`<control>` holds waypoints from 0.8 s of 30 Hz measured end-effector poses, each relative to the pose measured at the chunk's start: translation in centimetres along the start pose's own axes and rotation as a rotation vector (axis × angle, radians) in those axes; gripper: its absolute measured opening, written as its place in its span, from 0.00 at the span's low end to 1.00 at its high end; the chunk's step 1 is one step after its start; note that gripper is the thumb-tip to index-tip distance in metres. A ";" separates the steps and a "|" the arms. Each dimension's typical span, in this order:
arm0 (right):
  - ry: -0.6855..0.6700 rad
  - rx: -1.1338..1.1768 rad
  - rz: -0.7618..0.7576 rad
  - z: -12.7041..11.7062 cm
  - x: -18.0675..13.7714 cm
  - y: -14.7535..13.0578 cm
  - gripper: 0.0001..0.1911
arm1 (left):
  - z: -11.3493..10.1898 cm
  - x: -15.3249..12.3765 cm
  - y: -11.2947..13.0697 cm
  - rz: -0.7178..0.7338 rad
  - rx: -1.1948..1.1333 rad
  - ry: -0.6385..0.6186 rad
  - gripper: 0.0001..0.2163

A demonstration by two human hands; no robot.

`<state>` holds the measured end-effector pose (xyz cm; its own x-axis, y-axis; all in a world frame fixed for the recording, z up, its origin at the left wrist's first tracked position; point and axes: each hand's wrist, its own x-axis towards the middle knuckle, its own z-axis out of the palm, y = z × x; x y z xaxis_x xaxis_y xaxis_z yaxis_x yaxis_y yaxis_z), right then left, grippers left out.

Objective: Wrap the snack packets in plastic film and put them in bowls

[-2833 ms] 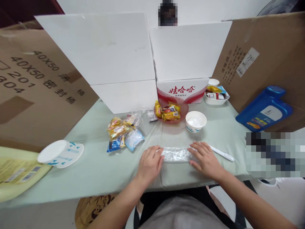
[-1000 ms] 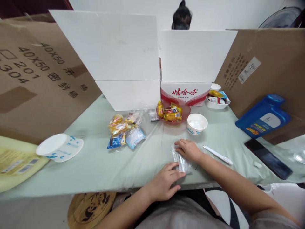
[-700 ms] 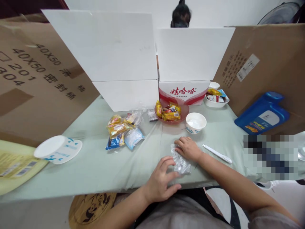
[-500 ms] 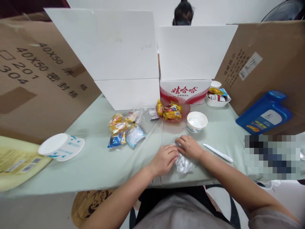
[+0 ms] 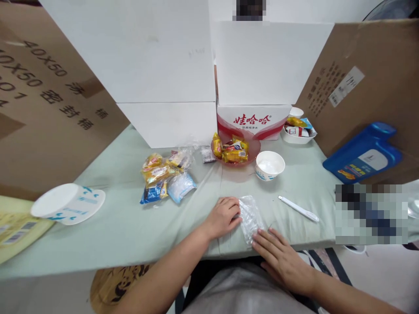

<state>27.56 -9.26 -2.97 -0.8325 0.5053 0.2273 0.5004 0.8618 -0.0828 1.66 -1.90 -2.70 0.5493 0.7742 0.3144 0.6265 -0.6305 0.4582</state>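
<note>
A crumpled clear plastic bag (image 5: 249, 215) lies on the pale green table cover (image 5: 131, 226) near the front edge. My left hand (image 5: 223, 216) rests at the bag's left side, fingers curled and touching it. My right hand (image 5: 280, 258) lies flat at the table's front edge, fingers stretched out, with the fingertips on the bag's near end. Neither hand lifts the bag.
A white pen-like tool (image 5: 298, 208) lies right of the bag. Behind are a white paper bowl (image 5: 270, 165), a red bowl of snacks (image 5: 235, 151), loose snack packets (image 5: 163, 179), a tipped paper bowl (image 5: 67, 203), a blue jug (image 5: 363, 152), and white and brown cardboard walls.
The bag, first stretched sideways under both hands, has been turned lengthwise. My right hand slid from its far end back to the near end at the table edge; my left moved to its left side.
</note>
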 end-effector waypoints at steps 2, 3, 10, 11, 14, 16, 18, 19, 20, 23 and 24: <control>0.089 0.032 0.056 -0.1 0.5 0.4 0.22 | -0.1 0.0 0.1 0.013 0.023 -0.010 0.06; 0.118 0.061 0.084 -0.1 0.9 0.6 0.20 | -0.1 -0.1 0.1 0.030 0.033 -0.022 0.07; 0.168 0.249 0.099 -1.1 2.6 0.4 0.09 | -0.3 -0.4 0.3 0.131 0.034 -0.057 0.08; 0.180 0.263 0.088 -1.5 2.8 0.5 0.09 | -0.2 -0.4 0.3 0.131 0.032 -0.055 0.08; 0.211 0.306 0.036 -2.5 4.1 1.4 0.09 | -0.1 -0.5 0.1 0.134 0.024 -0.057 0.10; 0.214 0.309 0.057 -2.8 5.5 2.5 0.09 | 0.0 -0.5 0.0 0.138 0.016 -0.060 0.12; 0.172 0.275 0.149 -2.6 7.1 3.7 0.10 | 0.1 -0.6 -0.2 0.137 0.016 -0.064 0.14; 0.133 0.247 0.210 -2.3 7.9 4.4 0.10 | 0.2 -0.6 -0.3 0.132 0.021 -0.066 0.15; 0.085 0.215 0.265 -1.9 8.6 4.9 0.10 | 0.3 -0.6 -0.4 0.127 0.026 -0.070 0.15; -0.042 0.088 0.350 -0.4 10.2 6.2 0.10 | 0.3 -0.6 -0.5 0.115 0.034 -0.076 0.15; -0.058 0.036 0.351 0.2 10.4 6.4 0.09 | 0.3 -0.6 -0.5 0.120 0.030 -0.074 0.15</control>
<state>22.01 1.51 -1.32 -0.6241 0.7716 0.1234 0.7505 0.6358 -0.1803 1.22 -2.05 -3.32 0.6595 0.6881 0.3028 0.5699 -0.7203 0.3955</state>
